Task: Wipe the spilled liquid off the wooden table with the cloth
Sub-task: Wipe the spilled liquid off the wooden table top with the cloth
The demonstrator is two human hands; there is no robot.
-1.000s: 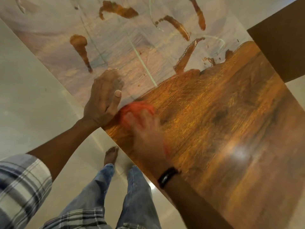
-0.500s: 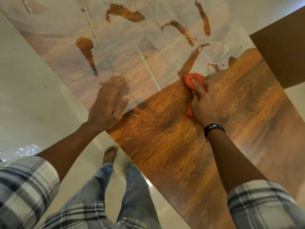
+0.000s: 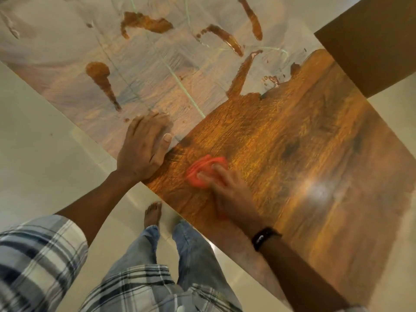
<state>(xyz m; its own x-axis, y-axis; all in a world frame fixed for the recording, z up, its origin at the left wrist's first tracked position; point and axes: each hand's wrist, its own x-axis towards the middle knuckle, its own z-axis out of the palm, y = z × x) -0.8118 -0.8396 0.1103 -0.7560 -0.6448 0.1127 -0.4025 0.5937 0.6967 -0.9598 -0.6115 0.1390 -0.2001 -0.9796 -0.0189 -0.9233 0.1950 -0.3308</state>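
Note:
An orange cloth point(image 3: 200, 170) lies bunched on the wooden table point(image 3: 315, 158) near its front edge, pressed down under the fingers of my right hand point(image 3: 231, 194), which is blurred. My left hand point(image 3: 144, 147) rests flat on the table just left of the cloth, palm down, fingers together. Farther back the tabletop is covered by a pale milky film of liquid point(image 3: 139, 70) with brown patches and streaks showing through it. The near right part of the table looks bare, glossy wood.
A dark brown panel point(image 3: 371, 41) juts in at the upper right, beside the table's far corner. Pale tiled floor point(image 3: 40, 158) lies to the left and below. My jeans-clad legs and one bare foot point(image 3: 153, 212) stand close to the table's front edge.
My right hand has pulled the cloth back from the edge of the pale film toward the table's front edge, near my left hand. My left hand has stayed put.

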